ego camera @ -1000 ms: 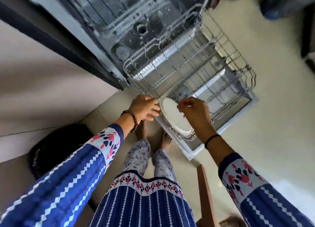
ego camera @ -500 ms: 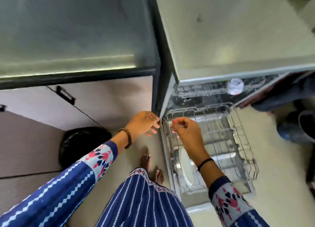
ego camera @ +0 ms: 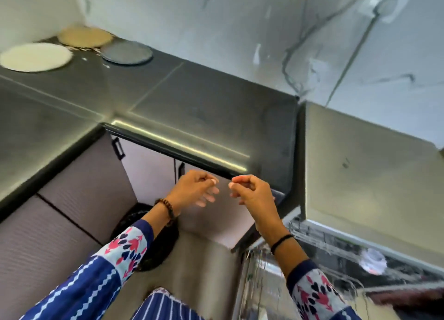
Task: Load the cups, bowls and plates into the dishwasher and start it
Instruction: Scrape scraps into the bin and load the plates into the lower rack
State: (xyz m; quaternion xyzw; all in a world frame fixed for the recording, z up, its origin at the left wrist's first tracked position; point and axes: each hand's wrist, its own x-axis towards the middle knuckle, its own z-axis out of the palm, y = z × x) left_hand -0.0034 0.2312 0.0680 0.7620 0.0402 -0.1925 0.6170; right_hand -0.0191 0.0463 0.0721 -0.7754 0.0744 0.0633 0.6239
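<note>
Plates sit upper left on the glossy dark counter (ego camera: pixel 192 98): a round white plate (ego camera: pixel 36 56), a round tan plate (ego camera: pixel 85 37) and a round grey plate (ego camera: pixel 127 52), probably staged for loading. Mid-frame, your left hand (ego camera: pixel 192 190) and right hand (ego camera: pixel 252 194) hover with fingers loosely curled, holding nothing and free to fetch them. The open grey metal dishwasher (ego camera: pixel 372 175) stands lower right.

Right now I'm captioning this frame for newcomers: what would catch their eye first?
The left hand and right hand hover empty mid-frame before the dark counter edge. At its far left lie a white plate, a tan disc and a grey plate. The open dishwasher fills the lower right.
</note>
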